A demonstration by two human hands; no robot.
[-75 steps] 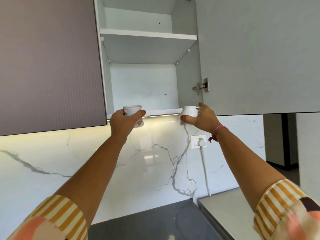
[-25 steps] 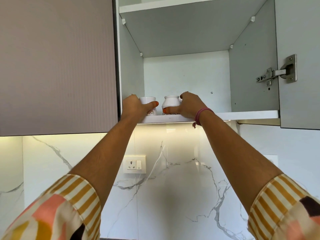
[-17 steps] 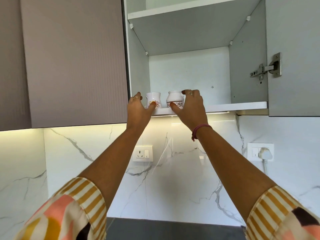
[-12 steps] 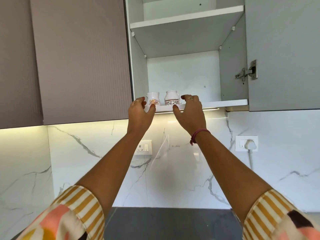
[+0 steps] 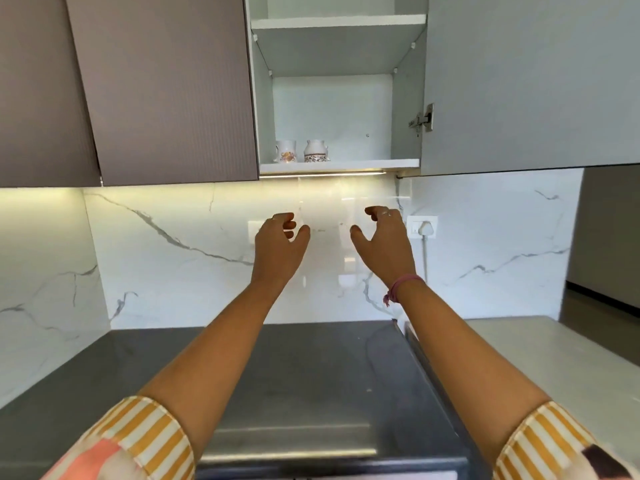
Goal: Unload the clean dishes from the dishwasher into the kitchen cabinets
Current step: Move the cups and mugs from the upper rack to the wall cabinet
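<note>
Stood side by side at seven o'clock on the lower shelf [image 5: 363,164] — two cups [image 5: 286,151], clear of the edge. Hung below, left hand [image 5: 280,244] and right hand [image 5: 384,244] — half-curled, empty.

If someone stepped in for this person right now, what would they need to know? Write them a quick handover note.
Left hand: empty, fingers loosely curled, in the air below the cabinet.
Right hand: empty too, held the same way, pink band at the wrist.
Two small patterned cups, the left cup and the right cup, stand upright side by side at the left of the lower shelf. The cabinet door is open.
Done: these two cups are put away.
Left: the dishwasher is out of view, so check it for more dishes, then shut the door.
</note>
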